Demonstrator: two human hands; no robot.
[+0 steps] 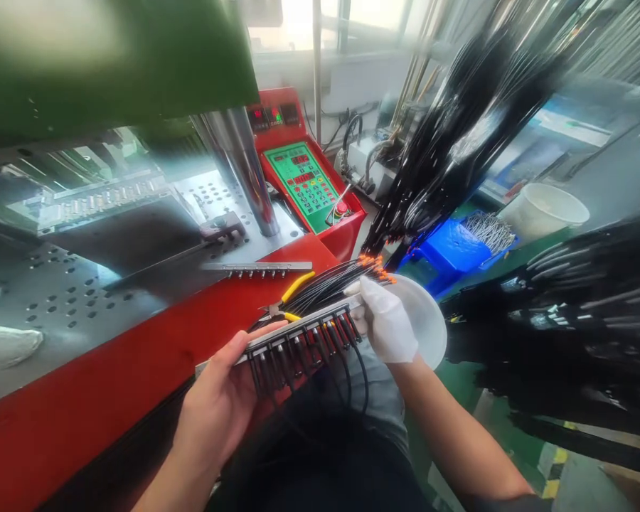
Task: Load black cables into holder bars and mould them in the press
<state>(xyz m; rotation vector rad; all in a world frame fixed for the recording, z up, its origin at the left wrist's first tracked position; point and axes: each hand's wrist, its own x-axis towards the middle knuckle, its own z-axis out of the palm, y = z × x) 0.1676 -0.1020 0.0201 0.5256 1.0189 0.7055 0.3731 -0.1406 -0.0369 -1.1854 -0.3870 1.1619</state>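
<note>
I am holding a metal bar point(294, 332) between both hands, just above my lap and in front of the red machine table point(139, 355). Its long axis is running from lower left, close to my body, up to the right and away from me. My left hand point(221, 398) is cradling the near end from below, with the thumb lying along the top edge and the fingers curled under. My right hand point(387, 320), in a white glove, is closing around the far end, just above a white dish point(432, 334). A row of black plugs point(288, 355) is sitting in the bar between my hands, pointing down toward me, and their black cables point(363, 373) are dropping into my lap. The left hand is nearer to most of the plugs. The yellow-handled pliers point(297, 286) and a second bar point(256, 267) are lying on the table just beyond, nearer my right hand than my left.
</note>
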